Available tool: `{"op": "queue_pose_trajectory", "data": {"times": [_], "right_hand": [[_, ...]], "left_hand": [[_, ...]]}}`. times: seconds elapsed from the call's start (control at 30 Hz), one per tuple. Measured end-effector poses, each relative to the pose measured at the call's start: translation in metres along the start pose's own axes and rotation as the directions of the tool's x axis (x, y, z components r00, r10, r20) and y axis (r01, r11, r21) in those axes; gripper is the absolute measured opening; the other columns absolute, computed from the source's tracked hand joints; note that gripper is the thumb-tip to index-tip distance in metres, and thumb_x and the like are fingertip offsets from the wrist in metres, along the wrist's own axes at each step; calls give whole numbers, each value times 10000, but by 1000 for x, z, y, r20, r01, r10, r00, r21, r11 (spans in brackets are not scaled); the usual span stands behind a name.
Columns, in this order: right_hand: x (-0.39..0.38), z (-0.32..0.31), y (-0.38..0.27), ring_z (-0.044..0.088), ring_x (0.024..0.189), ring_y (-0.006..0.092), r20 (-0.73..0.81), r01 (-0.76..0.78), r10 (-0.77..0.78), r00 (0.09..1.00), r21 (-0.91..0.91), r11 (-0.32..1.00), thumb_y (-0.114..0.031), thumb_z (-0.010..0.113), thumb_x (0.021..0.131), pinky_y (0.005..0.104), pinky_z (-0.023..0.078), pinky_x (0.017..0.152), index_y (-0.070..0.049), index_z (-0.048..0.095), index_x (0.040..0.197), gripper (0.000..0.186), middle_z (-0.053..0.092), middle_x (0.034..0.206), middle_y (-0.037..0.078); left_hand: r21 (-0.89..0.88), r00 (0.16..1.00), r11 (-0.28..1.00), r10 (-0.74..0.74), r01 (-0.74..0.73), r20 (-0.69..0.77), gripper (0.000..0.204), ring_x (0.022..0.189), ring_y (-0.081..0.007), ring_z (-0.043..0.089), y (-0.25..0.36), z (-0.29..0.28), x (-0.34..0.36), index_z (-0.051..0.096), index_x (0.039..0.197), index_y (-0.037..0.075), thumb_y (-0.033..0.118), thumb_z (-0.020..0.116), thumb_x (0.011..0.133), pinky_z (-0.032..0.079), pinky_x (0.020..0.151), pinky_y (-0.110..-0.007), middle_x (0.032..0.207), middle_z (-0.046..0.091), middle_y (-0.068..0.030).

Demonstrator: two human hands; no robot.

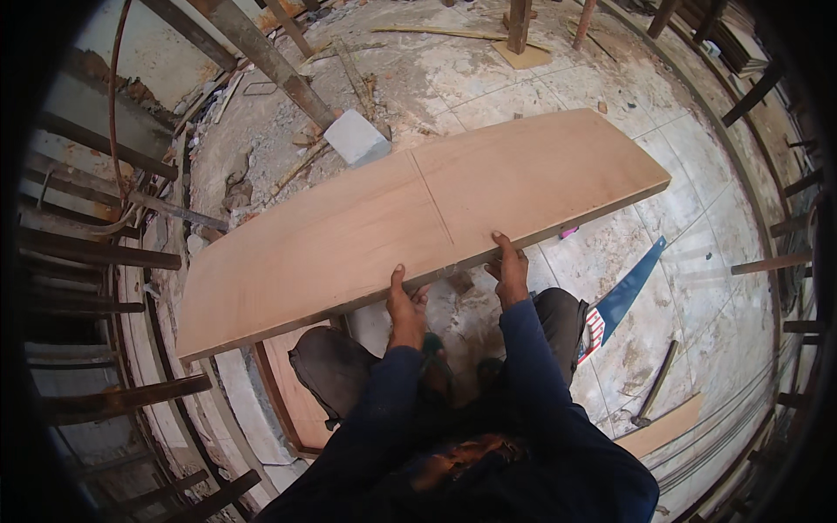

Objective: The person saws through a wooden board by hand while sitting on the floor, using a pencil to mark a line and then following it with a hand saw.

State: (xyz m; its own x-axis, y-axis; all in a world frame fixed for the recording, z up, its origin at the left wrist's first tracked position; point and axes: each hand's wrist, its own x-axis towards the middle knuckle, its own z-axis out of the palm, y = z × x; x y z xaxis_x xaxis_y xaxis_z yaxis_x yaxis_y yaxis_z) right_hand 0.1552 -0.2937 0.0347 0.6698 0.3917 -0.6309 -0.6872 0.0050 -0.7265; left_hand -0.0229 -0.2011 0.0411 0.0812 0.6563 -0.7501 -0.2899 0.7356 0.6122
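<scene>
Likely stiff and heavy, the board [436, 222] suits an edge hold, left hand [406, 315] and right hand [512, 275] fingers pinching its near side.

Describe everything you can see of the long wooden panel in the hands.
The panel is long, flat and light reddish-brown, and looks like plywood, with faint smudges on its face. A thin dark line crosses it near the middle; its near edge looks darker. It lies slantwise, right end farther away. The left hand and right hand hold that edge, thumbs uppermost. Any support underneath is hidden.
</scene>
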Motion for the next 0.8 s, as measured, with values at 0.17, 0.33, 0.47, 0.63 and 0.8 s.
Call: {"op": "queue_pose_trajectory", "data": {"times": [0.17,0.33,0.47,0.63,0.8], "right_hand": [[-51,10,-29,641,788,164,-155,64,-77,985,-86,994,-493,803,748,288,497,591,13,562,1210,726,644,1000,78],[-36,24,-60,644,612,169,-99,304,-333,938,-231,924,-555,755,815,263,483,520,28,614,1008,630,655,781,88],[0,79,-108,597,495,163,10,436,-446,895,-230,870,-552,761,817,267,456,438,46,608,878,620,587,616,79],[47,131,-150,585,489,176,-84,599,-686,723,-419,683,-559,783,778,302,458,442,62,658,755,634,597,587,107],[66,155,-168,597,503,173,-106,529,-657,746,-506,682,-556,776,785,301,467,460,51,656,769,619,615,599,117]], "left_hand": [[13,998,999,38,-38,40,636,746,-254,693,37,2,-60,524,1252,45,422,771,803,444,539,-254,998,637,-124],[73,940,945,306,-320,151,585,764,-267,721,71,38,-80,502,1219,-55,378,726,895,517,543,-276,963,659,-143],[287,876,857,316,-429,364,537,722,-272,718,135,59,-50,544,1167,-76,362,719,909,557,566,-309,1020,686,-190],[503,248,-258,635,-825,732,645,1013,-324,664,197,86,-39,537,1253,-7,370,803,803,537,845,-432,1168,647,-174],[436,-79,-807,504,-400,860,851,1271,-348,498,258,106,-28,518,1322,82,417,892,635,326,1068,-567,1346,538,-186]]}}
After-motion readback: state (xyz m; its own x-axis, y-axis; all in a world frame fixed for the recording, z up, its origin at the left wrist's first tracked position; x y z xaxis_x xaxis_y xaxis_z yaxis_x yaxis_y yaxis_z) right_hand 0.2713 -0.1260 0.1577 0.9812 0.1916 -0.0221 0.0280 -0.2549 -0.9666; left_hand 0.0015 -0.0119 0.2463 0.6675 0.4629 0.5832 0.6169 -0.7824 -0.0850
